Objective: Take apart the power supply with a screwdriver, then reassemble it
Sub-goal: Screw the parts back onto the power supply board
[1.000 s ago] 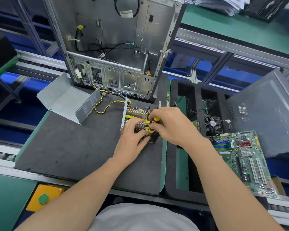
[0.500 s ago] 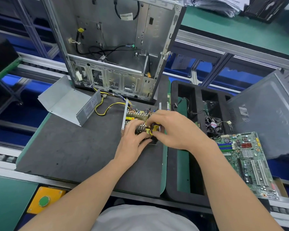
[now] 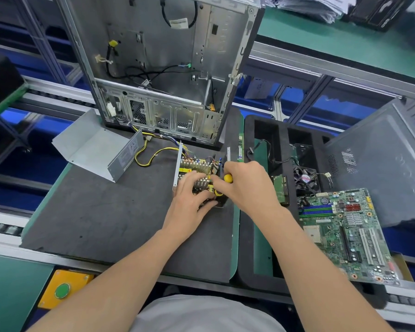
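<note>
Two hands at the open power supply (image 3: 197, 165). Grip of left hand (image 3: 189, 203) apart, flat on it; right hand (image 3: 248, 186) grip clamped on screwdriver (image 3: 228, 178).

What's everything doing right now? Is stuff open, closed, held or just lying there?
Power supply: open, insides showing.
Metal cover: off, lying on the mat.
Screwdriver: gripped by the right hand.
Left hand: rests on the power supply.
Computer case: upright, side open.
Motherboard: out of the case, face up.
Fan: loose in the black tray.
</note>
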Demonstrator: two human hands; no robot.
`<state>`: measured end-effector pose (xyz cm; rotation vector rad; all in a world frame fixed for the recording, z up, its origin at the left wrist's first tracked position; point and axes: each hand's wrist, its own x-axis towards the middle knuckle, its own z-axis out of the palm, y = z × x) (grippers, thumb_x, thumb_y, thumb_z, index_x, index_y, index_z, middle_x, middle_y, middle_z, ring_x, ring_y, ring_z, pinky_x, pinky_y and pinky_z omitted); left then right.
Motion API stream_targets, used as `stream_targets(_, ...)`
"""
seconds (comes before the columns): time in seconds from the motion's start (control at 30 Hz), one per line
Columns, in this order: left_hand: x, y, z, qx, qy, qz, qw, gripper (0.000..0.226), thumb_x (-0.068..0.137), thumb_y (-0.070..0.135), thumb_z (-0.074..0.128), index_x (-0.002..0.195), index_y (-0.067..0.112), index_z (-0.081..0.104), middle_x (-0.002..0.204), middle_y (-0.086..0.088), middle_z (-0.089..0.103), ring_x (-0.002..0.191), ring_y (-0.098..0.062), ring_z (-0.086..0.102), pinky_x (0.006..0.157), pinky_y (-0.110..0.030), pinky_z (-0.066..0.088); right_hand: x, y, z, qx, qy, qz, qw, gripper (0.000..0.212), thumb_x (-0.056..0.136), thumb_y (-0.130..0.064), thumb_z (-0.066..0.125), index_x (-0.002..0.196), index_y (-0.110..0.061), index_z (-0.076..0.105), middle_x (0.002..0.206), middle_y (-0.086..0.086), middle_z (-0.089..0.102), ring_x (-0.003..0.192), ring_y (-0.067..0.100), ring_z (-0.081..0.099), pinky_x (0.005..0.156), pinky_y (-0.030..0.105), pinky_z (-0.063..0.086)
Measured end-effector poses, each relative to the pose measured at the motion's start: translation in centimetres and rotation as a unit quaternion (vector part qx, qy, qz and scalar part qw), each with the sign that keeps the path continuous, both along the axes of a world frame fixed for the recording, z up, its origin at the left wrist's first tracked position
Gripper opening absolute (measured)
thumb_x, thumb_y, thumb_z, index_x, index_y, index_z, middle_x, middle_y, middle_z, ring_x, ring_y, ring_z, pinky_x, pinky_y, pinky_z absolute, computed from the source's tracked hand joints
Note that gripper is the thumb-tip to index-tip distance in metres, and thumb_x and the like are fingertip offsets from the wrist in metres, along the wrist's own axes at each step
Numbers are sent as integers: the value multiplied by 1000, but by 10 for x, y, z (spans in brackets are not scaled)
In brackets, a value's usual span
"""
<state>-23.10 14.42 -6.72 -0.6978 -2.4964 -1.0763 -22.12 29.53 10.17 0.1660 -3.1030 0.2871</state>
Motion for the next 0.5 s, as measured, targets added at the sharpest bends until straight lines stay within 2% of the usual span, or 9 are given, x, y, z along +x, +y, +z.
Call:
stream_targets(0.1, 1, 0, 1, -4, -5, 7, 1000, 10, 93, 28, 76, 97, 20, 75, 145, -4, 46, 146, -29, 35, 117, -42, 34, 1, 1, 2, 26, 12, 17, 999, 54, 94, -67, 56, 76, -16, 57, 66, 3, 56, 70, 31, 60, 61, 39, 53)
stream_targets(0.17, 2, 0, 2, -5, -5, 8, 1000, 10, 94, 27, 76, 100, 19, 75, 145, -6, 46, 145, -30, 36, 116, -43, 36, 2, 7, 11, 9, -3, 73, 997, 42, 94, -64, 60, 88, -23, 64, 84, -5, 58, 80, 24, 62, 67, 39, 54)
stream_targets(0.23, 2, 0, 3, -2, 2, 5, 1000, 11, 95, 27, 76, 102, 19, 75, 144, -7, 48, 144, -29, 36, 117, -40, 34, 1, 16, 21, -18, -35, 150, 988, 20, 94, -44, 67, 106, -29, 66, 105, -11, 60, 95, 20, 63, 76, 43, 56)
stream_targets(0.3, 2, 0, 4, 1, 6, 2, 1000, 9, 95, 27, 76, 101, 20, 75, 144, -7, 48, 144, -29, 36, 119, -36, 30, -1, 21, 28, -15, -78, 208, 975, 20, 95, -20, 66, 114, -27, 68, 112, -9, 62, 102, 20, 62, 83, 46, 55)
stream_targets(0.37, 2, -1, 4, 0, 6, 4, 1000, 9, 95, 27, 75, 101, 21, 75, 144, -6, 47, 145, -28, 35, 119, -33, 27, -4, 19, 27, -14, -95, 206, 974, 19, 98, -14, 64, 114, -22, 71, 108, -3, 66, 103, 22, 62, 88, 42, 53)
stream_targets(0.43, 3, -1, 3, -4, 7, 3, 1000, 8, 95, 28, 74, 101, 21, 74, 145, -6, 46, 146, -28, 34, 120, -30, 24, -6, 14, 24, -10, -74, 169, 983, 15, 100, -28, 67, 112, -19, 72, 98, 1, 68, 97, 24, 63, 84, 41, 53)
stream_targets(0.5, 3, -2, 3, -3, 12, -1, 1000, 9, 95, 28, 72, 100, 21, 74, 145, -6, 45, 147, -28, 34, 121, -30, 22, -7, 10, 18, 8, -44, 110, 993, 31, 98, -47, 66, 98, -16, 68, 82, 3, 66, 84, 27, 63, 73, 41, 54)
